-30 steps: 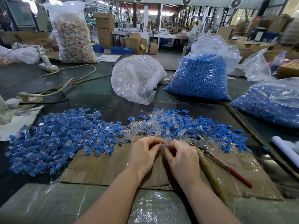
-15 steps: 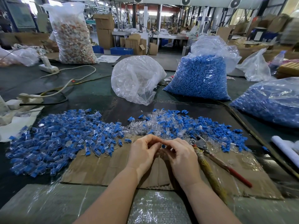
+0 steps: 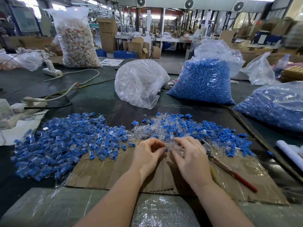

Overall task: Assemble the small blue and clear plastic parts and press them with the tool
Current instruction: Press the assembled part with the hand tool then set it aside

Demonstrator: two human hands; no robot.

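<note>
My left hand (image 3: 147,154) pinches a small blue part (image 3: 167,150) at its fingertips over the cardboard sheet (image 3: 105,171). My right hand (image 3: 188,156) is just to its right, fingers curled around a clear plastic part (image 3: 176,149) near the blue one. A heap of joined blue-and-clear pieces (image 3: 62,141) lies to the left. A mixed heap of loose blue and clear parts (image 3: 188,126) lies behind my hands. The pliers-like tool (image 3: 229,171) with red handles lies on the cardboard right of my right hand.
A clear bag (image 3: 139,84), a bag of blue parts (image 3: 205,79) and another blue bag (image 3: 277,105) stand behind the heaps. Power strips and cables (image 3: 54,95) lie at left. A white roll (image 3: 290,151) sits at right. Bubble wrap (image 3: 164,212) covers the near edge.
My hands have drawn slightly apart; the right hand's fingers have loosened and spread, and the blue part now shows at the left fingertips.
</note>
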